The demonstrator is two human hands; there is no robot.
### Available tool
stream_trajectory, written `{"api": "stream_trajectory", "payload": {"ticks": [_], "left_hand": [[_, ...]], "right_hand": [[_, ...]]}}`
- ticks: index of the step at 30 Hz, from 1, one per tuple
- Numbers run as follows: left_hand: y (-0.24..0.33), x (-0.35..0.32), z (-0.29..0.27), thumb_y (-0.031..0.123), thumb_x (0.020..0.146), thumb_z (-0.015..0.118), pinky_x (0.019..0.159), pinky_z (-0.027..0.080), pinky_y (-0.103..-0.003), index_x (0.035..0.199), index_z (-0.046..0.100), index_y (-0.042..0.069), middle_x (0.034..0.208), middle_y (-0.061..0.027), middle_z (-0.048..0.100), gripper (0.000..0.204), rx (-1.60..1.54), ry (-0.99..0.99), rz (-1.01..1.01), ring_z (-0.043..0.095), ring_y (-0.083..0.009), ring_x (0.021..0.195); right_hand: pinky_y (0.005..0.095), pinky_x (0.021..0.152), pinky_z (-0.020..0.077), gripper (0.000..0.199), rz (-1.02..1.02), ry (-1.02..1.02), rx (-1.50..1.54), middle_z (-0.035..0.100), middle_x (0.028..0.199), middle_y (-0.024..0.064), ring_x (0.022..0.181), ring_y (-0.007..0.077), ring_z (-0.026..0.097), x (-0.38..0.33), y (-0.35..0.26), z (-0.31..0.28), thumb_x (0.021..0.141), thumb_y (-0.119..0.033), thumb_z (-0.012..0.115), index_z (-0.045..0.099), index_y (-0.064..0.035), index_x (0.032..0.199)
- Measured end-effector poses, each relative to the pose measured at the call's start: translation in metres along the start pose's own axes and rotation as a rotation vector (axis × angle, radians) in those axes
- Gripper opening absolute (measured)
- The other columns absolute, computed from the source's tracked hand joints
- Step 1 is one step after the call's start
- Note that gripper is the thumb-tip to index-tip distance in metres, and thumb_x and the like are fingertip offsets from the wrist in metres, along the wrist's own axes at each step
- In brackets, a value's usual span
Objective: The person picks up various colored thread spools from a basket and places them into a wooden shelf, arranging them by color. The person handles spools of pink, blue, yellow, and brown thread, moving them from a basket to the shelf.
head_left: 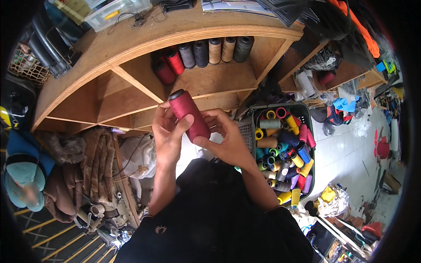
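From the head view, the left hand [169,131] and right hand [228,140] both clasp 1 dark red thread spool [189,115], lifted before the wooden shelf [210,81]. 8 spools [206,55] already stand there; the green crate [307,120] beside the right hand looks nearly full.

At frame centre we hold a spool [189,115] between our left hand [169,131] and right hand [228,140]. Above it a shelf [210,83] carries a spool row [206,52]. A crate [302,109] of spools sits right.
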State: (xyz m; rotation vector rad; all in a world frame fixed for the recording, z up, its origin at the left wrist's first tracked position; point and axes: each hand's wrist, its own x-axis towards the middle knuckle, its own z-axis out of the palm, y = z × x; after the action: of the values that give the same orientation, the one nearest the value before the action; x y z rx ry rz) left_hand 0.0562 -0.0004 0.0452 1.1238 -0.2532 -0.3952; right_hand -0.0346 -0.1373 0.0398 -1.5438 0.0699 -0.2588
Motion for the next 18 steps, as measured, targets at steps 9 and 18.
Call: {"api": "stream_trajectory", "payload": {"ticks": [9,18], "left_hand": [[-0.016,0.0,-0.013,0.005,0.083,0.076,0.087,0.053,-0.031,0.126,0.056,-0.007,0.104,-0.0096,0.065,0.049,0.415,-0.082,0.085,0.064,-0.0182,0.098],[-0.047,0.019,-0.026,0.003,0.087,0.068,0.089,0.054,-0.035,0.13,0.05,-0.009,0.115,-0.0158,0.059,0.048,0.628,0.25,0.182,0.064,-0.0222,0.104]], "right_hand": [[0.0323,0.082,0.0533,0.061,0.04,0.074,-0.014,0.058,0.109,0.0109,0.094,0.0193,0.064,0.009,0.029,0.005,0.075,-0.006,0.08,0.051,0.0009,0.128],[0.0364,0.08,0.0539,0.056,-0.321,0.234,-0.286,0.057,0.11,0.0201,0.1,0.0296,0.063,0.091,0.105,0.034,0.075,-0.004,0.075,0.048,0.0033,0.125]]}}
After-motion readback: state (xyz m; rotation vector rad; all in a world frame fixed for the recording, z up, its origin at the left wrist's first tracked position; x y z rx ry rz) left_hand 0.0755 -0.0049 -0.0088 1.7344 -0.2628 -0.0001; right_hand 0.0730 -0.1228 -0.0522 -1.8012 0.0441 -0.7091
